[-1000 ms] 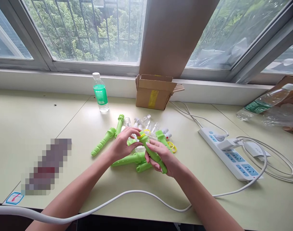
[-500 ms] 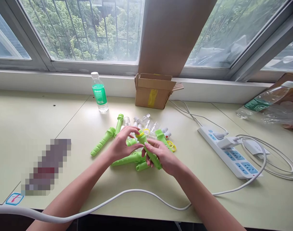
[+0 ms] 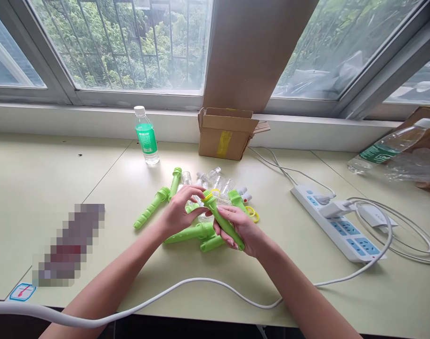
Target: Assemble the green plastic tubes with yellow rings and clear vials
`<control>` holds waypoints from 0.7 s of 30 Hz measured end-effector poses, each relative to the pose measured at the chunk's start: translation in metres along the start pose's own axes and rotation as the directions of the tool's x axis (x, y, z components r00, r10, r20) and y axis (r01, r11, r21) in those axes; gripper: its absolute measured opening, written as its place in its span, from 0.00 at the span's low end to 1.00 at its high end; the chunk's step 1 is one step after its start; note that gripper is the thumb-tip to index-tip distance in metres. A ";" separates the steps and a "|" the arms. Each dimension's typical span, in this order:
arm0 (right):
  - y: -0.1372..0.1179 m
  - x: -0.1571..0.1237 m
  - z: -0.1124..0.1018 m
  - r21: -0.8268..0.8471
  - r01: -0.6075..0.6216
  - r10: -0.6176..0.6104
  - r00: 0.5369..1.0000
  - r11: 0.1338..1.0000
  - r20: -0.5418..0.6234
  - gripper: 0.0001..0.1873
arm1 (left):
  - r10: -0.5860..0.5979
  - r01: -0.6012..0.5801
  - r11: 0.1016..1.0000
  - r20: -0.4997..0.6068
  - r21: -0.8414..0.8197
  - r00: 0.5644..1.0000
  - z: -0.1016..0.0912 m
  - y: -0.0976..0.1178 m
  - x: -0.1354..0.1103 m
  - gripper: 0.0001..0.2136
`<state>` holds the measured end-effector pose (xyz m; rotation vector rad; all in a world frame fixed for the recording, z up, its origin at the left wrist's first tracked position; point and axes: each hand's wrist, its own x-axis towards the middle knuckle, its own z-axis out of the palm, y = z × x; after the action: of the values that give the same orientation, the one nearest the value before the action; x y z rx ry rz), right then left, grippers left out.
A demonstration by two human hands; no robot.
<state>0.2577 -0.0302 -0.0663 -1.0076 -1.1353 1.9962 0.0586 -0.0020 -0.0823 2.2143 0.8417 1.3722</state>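
Observation:
My right hand (image 3: 241,228) is wrapped around a green plastic tube (image 3: 226,225), which tilts with its threaded end up and to the left. Around that threaded end sits a yellow ring (image 3: 207,194). The index fingertip of my left hand (image 3: 182,209) presses at the ring, while its thumb lies lower, near the tube's side. Behind and below my hands lie more green tubes, among them a ribbed one (image 3: 151,208) on the left and a threaded one (image 3: 238,200) on the right. Clear plastic caps (image 3: 228,186) are heaped behind them. Loose yellow rings (image 3: 252,213) rest on the right.
A water bottle (image 3: 146,139) stands at the back left, near a cardboard box (image 3: 223,136). On the right are a power strip (image 3: 336,226) with plugs and another bottle (image 3: 380,149) leaning over. A white cable (image 3: 186,281) crosses the table's front.
My right hand has turned the green tube slightly, its lower end shifting right. The right fingers have changed their hold along it. My left hand stays at the ringed end.

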 end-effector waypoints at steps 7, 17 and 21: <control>-0.005 -0.004 0.002 -0.033 0.014 -0.014 1.000 0.999 0.005 0.18 | -0.030 0.030 1.000 -0.023 0.000 0.999 0.001 -0.002 -0.002 0.07; 0.000 0.000 -0.002 0.006 0.067 -0.067 0.998 0.998 -0.006 0.16 | -0.023 0.022 1.000 -0.047 -0.018 0.999 0.003 -0.002 -0.001 0.09; -0.001 -0.001 -0.004 -0.042 0.045 -0.045 0.999 0.998 -0.007 0.17 | -0.011 0.013 0.999 -0.044 0.053 0.999 0.001 -0.001 -0.001 0.07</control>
<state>0.2617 -0.0288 -0.0669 -1.0009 -1.1895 1.9395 0.0591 -0.0020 -0.0840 2.2224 0.9152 1.4129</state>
